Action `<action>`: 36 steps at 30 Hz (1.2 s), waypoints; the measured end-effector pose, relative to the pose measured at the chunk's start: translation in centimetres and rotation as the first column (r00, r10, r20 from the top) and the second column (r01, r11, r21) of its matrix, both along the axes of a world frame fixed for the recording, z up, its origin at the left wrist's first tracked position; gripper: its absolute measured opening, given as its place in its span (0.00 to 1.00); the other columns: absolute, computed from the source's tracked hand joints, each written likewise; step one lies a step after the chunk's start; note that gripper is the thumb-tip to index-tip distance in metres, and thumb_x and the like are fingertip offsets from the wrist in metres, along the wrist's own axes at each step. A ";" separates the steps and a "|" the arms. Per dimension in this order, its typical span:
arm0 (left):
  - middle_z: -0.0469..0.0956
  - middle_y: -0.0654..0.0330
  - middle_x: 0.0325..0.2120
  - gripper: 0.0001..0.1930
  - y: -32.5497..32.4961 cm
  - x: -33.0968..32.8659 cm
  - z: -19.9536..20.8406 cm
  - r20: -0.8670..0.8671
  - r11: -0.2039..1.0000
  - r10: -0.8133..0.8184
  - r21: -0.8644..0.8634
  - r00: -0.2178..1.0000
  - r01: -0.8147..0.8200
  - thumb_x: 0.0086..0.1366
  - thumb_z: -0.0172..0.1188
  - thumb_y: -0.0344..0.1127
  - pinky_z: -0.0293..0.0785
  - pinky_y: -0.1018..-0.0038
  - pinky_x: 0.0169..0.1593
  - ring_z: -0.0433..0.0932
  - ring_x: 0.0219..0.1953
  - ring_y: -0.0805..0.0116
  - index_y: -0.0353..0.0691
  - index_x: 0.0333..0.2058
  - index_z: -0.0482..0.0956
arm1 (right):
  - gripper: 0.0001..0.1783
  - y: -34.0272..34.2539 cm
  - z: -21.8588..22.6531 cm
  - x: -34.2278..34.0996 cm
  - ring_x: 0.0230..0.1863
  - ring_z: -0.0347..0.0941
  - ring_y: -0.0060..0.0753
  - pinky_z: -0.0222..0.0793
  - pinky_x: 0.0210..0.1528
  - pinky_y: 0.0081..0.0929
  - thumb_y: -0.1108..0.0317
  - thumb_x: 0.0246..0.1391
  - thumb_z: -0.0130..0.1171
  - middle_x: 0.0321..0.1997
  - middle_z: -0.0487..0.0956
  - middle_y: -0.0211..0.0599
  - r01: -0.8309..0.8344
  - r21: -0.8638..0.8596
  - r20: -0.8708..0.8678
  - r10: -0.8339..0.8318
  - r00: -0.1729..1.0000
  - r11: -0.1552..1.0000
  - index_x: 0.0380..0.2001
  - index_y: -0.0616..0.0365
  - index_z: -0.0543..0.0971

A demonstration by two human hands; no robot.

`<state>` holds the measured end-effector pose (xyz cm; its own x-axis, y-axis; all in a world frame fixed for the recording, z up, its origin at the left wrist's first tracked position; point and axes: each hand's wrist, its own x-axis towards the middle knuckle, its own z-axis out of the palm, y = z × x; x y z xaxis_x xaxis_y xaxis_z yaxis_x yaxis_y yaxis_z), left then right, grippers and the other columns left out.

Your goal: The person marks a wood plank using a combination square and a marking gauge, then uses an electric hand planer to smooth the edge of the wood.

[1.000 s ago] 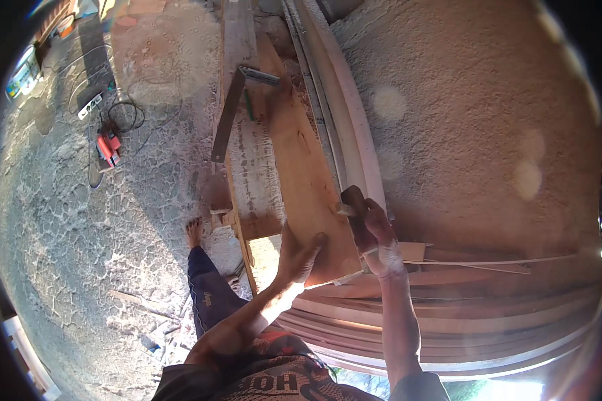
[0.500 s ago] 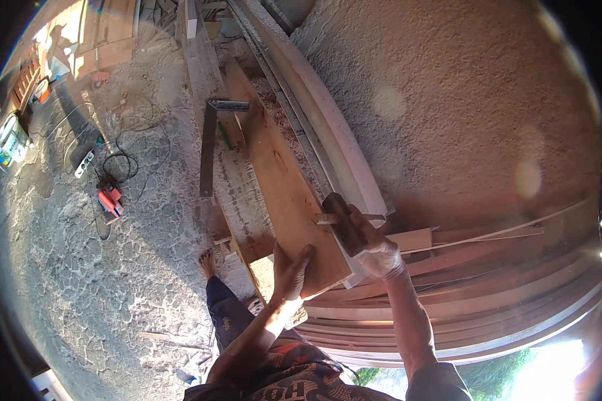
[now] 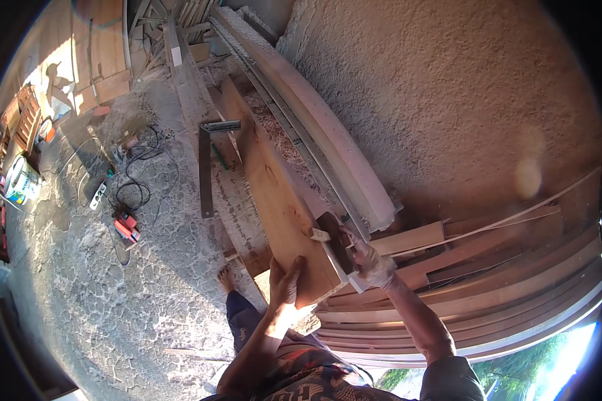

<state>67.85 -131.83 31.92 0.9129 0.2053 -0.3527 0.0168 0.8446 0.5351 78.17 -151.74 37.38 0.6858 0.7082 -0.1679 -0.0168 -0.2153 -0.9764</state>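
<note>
A long light-brown wooden board [image 3: 274, 194] slants away from me, its broad face toward my left. My left hand [image 3: 287, 284] grips the board's near end, thumb along the face and the other fingers partly hidden. My right hand [image 3: 374, 264] is closed around a dark wooden hand plane [image 3: 334, 242] at the board's right edge, close to the near end. A pale crossbar [image 3: 320, 234] sticks out from the plane over the board's face. The plane's underside is hidden. Left of the board, a metal try square [image 3: 207, 174] lies on a worn plank beside a green pencil-like stick [image 3: 219, 157].
Long planks [image 3: 354, 150] lie along the rough wall on the right, with shavings [image 3: 274, 123] beside them. Stacked boards [image 3: 461, 294] fill the near right. On the floor at left are a red power tool [image 3: 126, 228], a white power strip [image 3: 98, 196], cables and a bucket [image 3: 22, 180].
My right hand and the plane have moved a little nearer along the board's edge, and the plane has tilted. My left hand keeps its grip. The view has shifted slightly.
</note>
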 end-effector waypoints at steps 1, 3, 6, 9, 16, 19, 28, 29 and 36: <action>0.74 0.53 0.51 0.31 0.0 0.0 -0.1 0.024 1.000 -0.005 -0.014 1.000 0.005 0.66 0.65 0.36 0.77 0.71 0.52 0.77 0.50 0.67 0.35 0.62 0.61 | 0.56 0.3 -0.5 -0.5 0.70 0.58 0.21 0.58 0.69 0.27 0.82 0.49 0.66 0.73 0.62 0.29 0.024 0.028 0.111 -0.027 0.993 0.999 0.76 0.51 0.46; 0.74 0.54 0.51 0.30 -0.1 0.0 -0.2 0.023 0.999 -0.024 -0.039 0.999 0.025 0.66 0.65 0.37 0.76 0.71 0.52 0.77 0.50 0.68 0.36 0.62 0.61 | 0.55 0.5 -1.9 -1.1 0.69 0.59 0.23 0.58 0.69 0.27 0.81 0.49 0.67 0.72 0.63 0.30 0.081 0.037 0.246 -0.088 0.965 0.996 0.75 0.50 0.48; 0.74 0.55 0.52 0.30 -0.3 -0.2 -0.1 -0.032 0.998 -0.051 -0.040 0.998 0.050 0.67 0.65 0.37 0.76 0.71 0.53 0.76 0.50 0.69 0.37 0.62 0.61 | 0.54 -1.6 -5.6 -0.6 0.69 0.62 0.28 0.58 0.69 0.28 0.75 0.50 0.69 0.72 0.63 0.35 0.189 -0.073 0.279 -0.162 0.946 0.979 0.75 0.51 0.50; 0.74 0.56 0.52 0.30 -0.7 -0.2 -1.8 -0.050 0.999 -0.051 0.012 0.997 0.052 0.67 0.64 0.37 0.75 0.71 0.53 0.76 0.51 0.69 0.37 0.62 0.61 | 0.52 -2.0 -6.2 0.2 0.66 0.65 0.31 0.62 0.66 0.29 0.68 0.48 0.71 0.69 0.67 0.39 0.230 -0.091 0.471 -0.162 0.867 0.969 0.74 0.51 0.55; 0.74 0.56 0.52 0.31 -0.7 -0.5 -1.4 -0.040 0.999 -0.043 -0.010 0.998 0.043 0.67 0.64 0.37 0.75 0.72 0.53 0.76 0.50 0.68 0.37 0.63 0.61 | 0.39 0.0 -0.7 0.3 0.46 0.78 0.25 0.77 0.44 0.27 0.60 0.58 0.68 0.51 0.77 0.33 0.191 -0.159 -0.179 -0.219 0.959 0.969 0.69 0.55 0.64; 0.73 0.55 0.52 0.31 -1.5 -0.2 -0.6 -0.040 0.997 -0.065 -0.034 0.997 0.064 0.67 0.64 0.37 0.75 0.71 0.53 0.76 0.51 0.68 0.37 0.63 0.60 | 0.35 -3.9 -7.2 2.2 0.41 0.80 0.29 0.78 0.40 0.29 0.56 0.63 0.63 0.53 0.77 0.34 0.242 -0.291 -0.046 -0.266 0.963 0.925 0.67 0.55 0.64; 0.73 0.52 0.53 0.34 -2.0 0.0 -1.2 -0.054 1.000 -0.024 -0.002 0.998 0.024 0.66 0.66 0.39 0.74 0.69 0.55 0.75 0.53 0.66 0.35 0.64 0.59 | 0.42 2.9 -4.3 5.0 0.36 0.80 0.25 0.78 0.32 0.26 0.28 0.64 0.37 0.48 0.82 0.36 0.554 -0.141 -0.320 -0.568 0.759 0.820 0.61 0.53 0.71; 0.73 0.52 0.54 0.34 -2.0 0.1 -1.4 -0.041 1.000 -0.022 -0.009 0.999 0.021 0.65 0.66 0.39 0.74 0.69 0.55 0.75 0.53 0.65 0.34 0.64 0.59 | 0.41 2.9 -4.2 5.9 0.36 0.80 0.23 0.78 0.33 0.27 0.29 0.65 0.35 0.48 0.83 0.36 0.520 -0.188 -0.298 -0.552 0.778 0.833 0.61 0.53 0.71; 0.70 0.49 0.57 0.39 -2.7 0.9 -1.0 -0.042 0.999 0.021 0.029 0.999 -0.020 0.63 0.67 0.37 0.73 0.65 0.58 0.72 0.56 0.61 0.36 0.66 0.55 | 0.38 5.8 -2.2 6.5 0.41 0.79 0.20 0.78 0.41 0.25 0.29 0.63 0.44 0.44 0.82 0.31 0.555 -0.060 -0.239 -0.552 0.799 0.830 0.54 0.53 0.77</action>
